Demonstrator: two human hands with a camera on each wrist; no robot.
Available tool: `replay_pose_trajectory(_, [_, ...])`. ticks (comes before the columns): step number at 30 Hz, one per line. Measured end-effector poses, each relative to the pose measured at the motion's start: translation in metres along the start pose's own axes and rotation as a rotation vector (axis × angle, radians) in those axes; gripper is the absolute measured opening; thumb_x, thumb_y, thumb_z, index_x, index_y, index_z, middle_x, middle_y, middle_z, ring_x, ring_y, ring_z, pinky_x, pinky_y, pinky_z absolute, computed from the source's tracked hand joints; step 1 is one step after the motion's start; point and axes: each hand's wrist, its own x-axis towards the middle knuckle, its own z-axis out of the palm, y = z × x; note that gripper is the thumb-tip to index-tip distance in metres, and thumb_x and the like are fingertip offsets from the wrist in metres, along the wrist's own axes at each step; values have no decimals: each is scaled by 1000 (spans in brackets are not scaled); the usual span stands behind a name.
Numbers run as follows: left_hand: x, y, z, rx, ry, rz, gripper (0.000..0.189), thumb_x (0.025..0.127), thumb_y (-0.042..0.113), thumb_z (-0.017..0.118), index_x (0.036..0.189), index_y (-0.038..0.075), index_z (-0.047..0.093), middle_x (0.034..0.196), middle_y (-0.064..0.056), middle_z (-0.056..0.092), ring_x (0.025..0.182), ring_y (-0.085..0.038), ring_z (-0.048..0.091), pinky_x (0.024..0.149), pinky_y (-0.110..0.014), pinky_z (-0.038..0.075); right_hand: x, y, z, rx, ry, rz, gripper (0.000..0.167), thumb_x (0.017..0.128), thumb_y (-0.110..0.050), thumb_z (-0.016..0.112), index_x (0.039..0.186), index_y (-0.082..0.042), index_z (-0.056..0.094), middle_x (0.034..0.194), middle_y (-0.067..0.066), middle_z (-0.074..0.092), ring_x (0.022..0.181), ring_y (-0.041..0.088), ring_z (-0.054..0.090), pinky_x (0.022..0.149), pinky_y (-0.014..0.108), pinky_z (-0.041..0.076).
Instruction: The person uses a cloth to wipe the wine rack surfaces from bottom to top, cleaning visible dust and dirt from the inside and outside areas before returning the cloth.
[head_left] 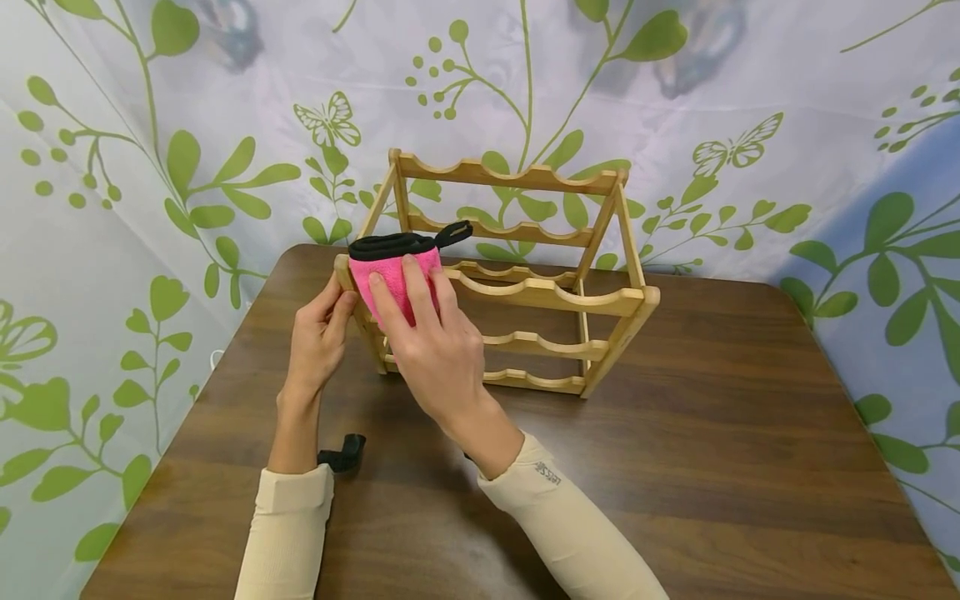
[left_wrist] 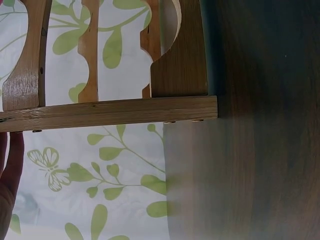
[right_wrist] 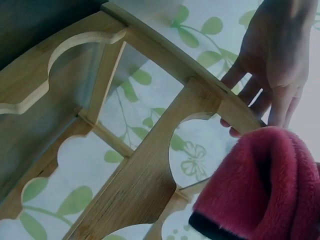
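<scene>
A light wooden rack (head_left: pixel 536 296) with scalloped rails, like a wine rack, stands on the table. My left hand (head_left: pixel 318 333) grips its front left post below the top corner. In the right wrist view, fingers of that left hand (right_wrist: pixel 280 60) show around the post. My right hand (head_left: pixel 438 350) holds a folded pink fleecy cloth (head_left: pixel 393 271) with black edging and a black loop, against the rack's upper front left corner. The right thumb is hidden in the head view. Only part of the left hand (left_wrist: pixel 11 175) shows in the left wrist view, beside the post.
The dark brown wooden table (head_left: pixel 720 467) extends to the right and in front of the rack. A black object (head_left: pixel 342 452) sits beside my left wrist. Behind hangs a white curtain (head_left: pixel 247 83) printed with green leaves and butterflies.
</scene>
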Motion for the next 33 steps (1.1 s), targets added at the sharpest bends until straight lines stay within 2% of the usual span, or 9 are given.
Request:
replay_pose_trajectory(4, [0, 0, 0, 26, 1, -17, 44, 97, -9, 54, 140, -2, 52, 134, -19, 56, 113, -7, 59, 94, -21, 48, 0, 1, 2, -15, -79, -24, 40, 96, -40, 63, 131, -21, 67, 139, 16, 54, 122, 33, 50, 93, 33, 50])
replay_pose_trajectory(7, [-1, 1, 0, 28, 2, -21, 44, 97, -9, 53, 140, -1, 52, 132, -19, 58, 110, -7, 60, 92, -20, 49, -1, 4, 3, 27, -150, -39, 47, 96, -45, 60, 137, -20, 62, 148, 19, 43, 131, 36, 40, 107, 41, 38])
replay_pose_trajectory(9, [-1, 1, -1, 19, 2, -18, 44, 97, -9, 53, 140, -1, 53, 131, -18, 59, 108, -7, 61, 91, -21, 50, -1, 6, 3, 49, -183, -50, 47, 98, -42, 55, 140, -20, 59, 152, 20, 37, 137, 39, 32, 114, 46, 29])
replay_pose_trajectory(12, [-1, 1, -1, 4, -3, -12, 45, 97, -10, 51, 141, 1, 52, 132, -17, 59, 107, -8, 61, 90, -21, 51, 0, 8, 5, 71, -207, -66, 43, 100, -33, 53, 142, -22, 57, 154, 20, 33, 142, 40, 23, 117, 51, 19])
replay_pose_trajectory(16, [-1, 1, -1, -4, -6, -6, 44, 98, -9, 50, 141, 0, 51, 133, -19, 58, 107, -8, 62, 89, -21, 51, 0, 11, 6, 75, -221, -71, 40, 101, -23, 56, 141, -25, 57, 152, 19, 38, 141, 39, 28, 118, 48, 19])
replay_pose_trajectory(20, [-1, 0, 0, -2, 6, -13, 42, 98, -8, 51, 140, -2, 52, 131, -21, 59, 105, -6, 62, 86, -19, 51, 1, 12, 8, 56, -225, -33, 37, 101, -23, 57, 138, -27, 60, 148, 17, 44, 137, 36, 35, 117, 53, 18])
replay_pose_trajectory(26, [-2, -3, 1, 11, 22, -35, 41, 99, -6, 51, 140, -2, 51, 130, -23, 58, 102, -5, 62, 84, -18, 51, 3, 12, 11, 54, -164, 16, 28, 101, -22, 55, 126, -25, 67, 137, 15, 53, 130, 34, 43, 113, 59, 22])
replay_pose_trajectory(33, [-3, -3, 0, -13, 9, -17, 42, 100, -7, 49, 141, -1, 50, 128, -23, 59, 104, -7, 63, 84, -21, 53, 2, 15, 11, 85, -105, 27, 26, 96, -16, 60, 119, -21, 69, 131, 16, 56, 124, 35, 47, 113, 54, 28])
